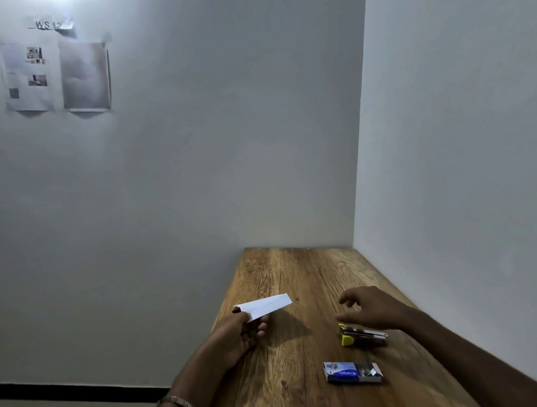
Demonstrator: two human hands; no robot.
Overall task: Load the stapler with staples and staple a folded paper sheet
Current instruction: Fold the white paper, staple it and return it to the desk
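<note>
My left hand (240,333) pinches a folded white paper sheet (266,305) by its near end and holds it above the left part of the wooden table (294,269). A small yellow and metal stapler (361,336) lies on the table to the right. My right hand (368,309) hovers just above and behind the stapler with fingers spread, holding nothing. Nearer to me lies a blue staple box (352,372), slid partly open with staples showing at its right end.
The table stands in a corner, with a white wall (460,166) along its right side and another behind it. Printed sheets (55,75) are taped high on the left wall. Floor lies beyond the table's left edge.
</note>
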